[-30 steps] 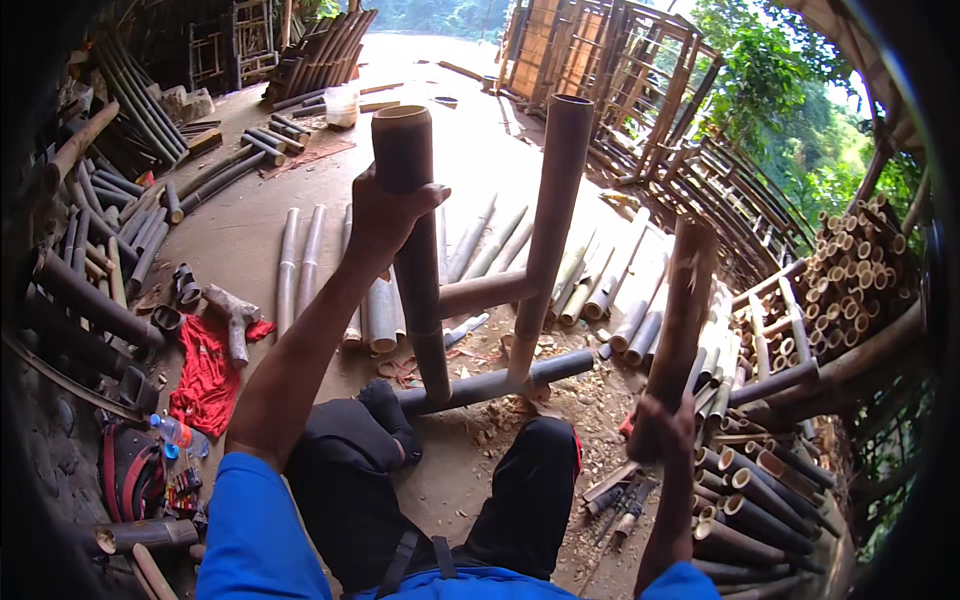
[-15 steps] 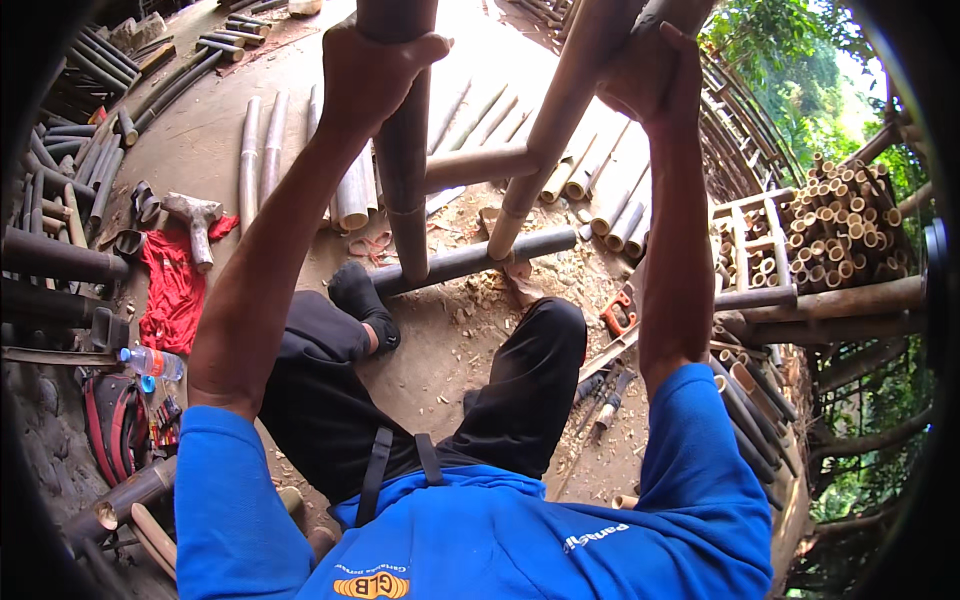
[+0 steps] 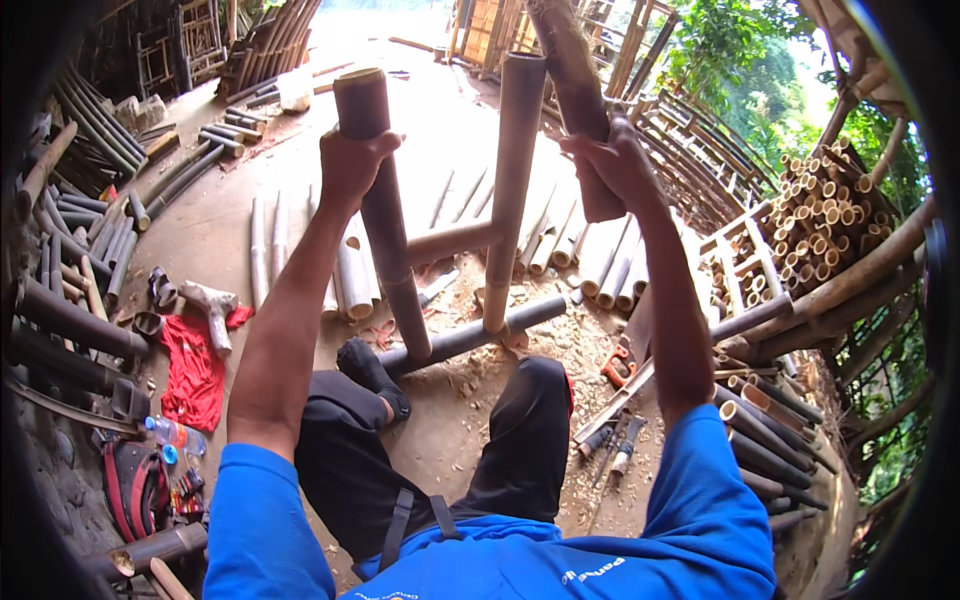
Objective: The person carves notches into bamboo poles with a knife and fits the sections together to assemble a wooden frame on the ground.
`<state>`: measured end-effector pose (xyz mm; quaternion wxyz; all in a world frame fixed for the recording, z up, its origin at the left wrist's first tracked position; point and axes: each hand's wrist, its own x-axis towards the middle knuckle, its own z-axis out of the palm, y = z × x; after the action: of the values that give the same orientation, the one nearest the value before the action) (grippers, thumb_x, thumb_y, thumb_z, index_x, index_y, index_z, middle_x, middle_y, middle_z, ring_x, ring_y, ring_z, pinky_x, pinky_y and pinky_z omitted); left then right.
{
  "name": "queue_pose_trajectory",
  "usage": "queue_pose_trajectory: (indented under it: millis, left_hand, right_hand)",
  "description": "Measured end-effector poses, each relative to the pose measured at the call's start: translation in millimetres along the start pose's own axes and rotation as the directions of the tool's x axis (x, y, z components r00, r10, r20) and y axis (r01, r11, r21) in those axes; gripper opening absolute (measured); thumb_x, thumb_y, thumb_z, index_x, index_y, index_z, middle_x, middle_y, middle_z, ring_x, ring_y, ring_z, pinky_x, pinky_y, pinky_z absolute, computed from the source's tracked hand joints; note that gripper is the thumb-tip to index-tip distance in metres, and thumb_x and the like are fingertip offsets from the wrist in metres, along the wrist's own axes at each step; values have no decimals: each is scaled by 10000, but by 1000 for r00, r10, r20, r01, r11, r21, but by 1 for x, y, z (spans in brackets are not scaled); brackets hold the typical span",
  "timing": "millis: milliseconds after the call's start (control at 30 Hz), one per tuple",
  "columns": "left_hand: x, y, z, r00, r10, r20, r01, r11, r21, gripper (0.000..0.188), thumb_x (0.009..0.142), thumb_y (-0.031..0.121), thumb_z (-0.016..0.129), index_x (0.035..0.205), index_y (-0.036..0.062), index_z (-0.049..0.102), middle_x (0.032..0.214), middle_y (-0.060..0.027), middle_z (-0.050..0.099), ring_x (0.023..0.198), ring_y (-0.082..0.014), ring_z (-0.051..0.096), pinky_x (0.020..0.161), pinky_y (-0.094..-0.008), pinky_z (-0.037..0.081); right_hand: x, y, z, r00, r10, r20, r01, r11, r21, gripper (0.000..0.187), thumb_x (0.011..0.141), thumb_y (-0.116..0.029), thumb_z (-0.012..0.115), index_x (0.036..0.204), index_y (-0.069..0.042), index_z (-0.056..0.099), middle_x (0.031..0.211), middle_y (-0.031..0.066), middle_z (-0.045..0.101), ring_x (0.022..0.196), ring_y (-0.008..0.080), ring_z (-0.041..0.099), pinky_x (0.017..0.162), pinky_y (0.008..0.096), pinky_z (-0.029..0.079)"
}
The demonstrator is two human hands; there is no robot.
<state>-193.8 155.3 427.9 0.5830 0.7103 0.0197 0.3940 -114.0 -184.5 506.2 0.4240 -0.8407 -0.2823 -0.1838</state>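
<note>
My left hand [image 3: 355, 165] is wrapped round the upper part of a dark bamboo post [image 3: 388, 225], just below its cut top. A short bamboo crosspiece [image 3: 450, 242] joins this post to a second upright bamboo post [image 3: 516, 130]. Both posts meet a dark bamboo pole [image 3: 540, 311] lying along the ground, near my dark-covered foot [image 3: 372, 375]. To the right of the second post, my right hand [image 3: 622, 165] is closed round a thick brown wooden club [image 3: 568, 65]. A gap shows between the club and the second post.
An orange-handled saw [image 3: 618, 365] and knife-like tools [image 3: 627, 445] lie right of my knees among shavings. Bamboo lengths [image 3: 354, 285] line the ground ahead. Stacked cut bamboo [image 3: 825, 215] stands right. A red cloth [image 3: 192, 370], bottle [image 3: 175, 435] and backpack [image 3: 133, 490] lie left.
The view has tilted up, showing the post tops and more ground ahead. Both hands appear lower in the picture. The right hand and club stand farther from the second post.
</note>
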Motion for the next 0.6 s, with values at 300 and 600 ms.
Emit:
queue_pose_trajectory:
  millis: [300, 600]
  left_hand:
    - [14, -2, 8, 1000, -12, 0, 12, 999, -35, 143, 790, 114, 798, 812, -3, 719, 727, -40, 696, 618, -116, 624, 595, -292, 503]
    - [8, -12, 9, 998, 59, -24, -59, 998, -31, 172, 751, 116, 823, 773, 9, 689, 670, -46, 681, 587, -110, 622, 555, -310, 504]
  right_hand:
    - [112, -64, -103, 857, -376, 353, 458, 870, -184, 483, 923, -437, 707, 1122, -1, 639, 821, 100, 649, 587, 147, 603, 504, 374, 499]
    - [124, -90, -78, 876, 52, 480, 311, 700, -643, 867, 725, -428, 814, 1394, 14, 485, 1226, 209, 645, 1059, 306, 676, 920, 415, 559]
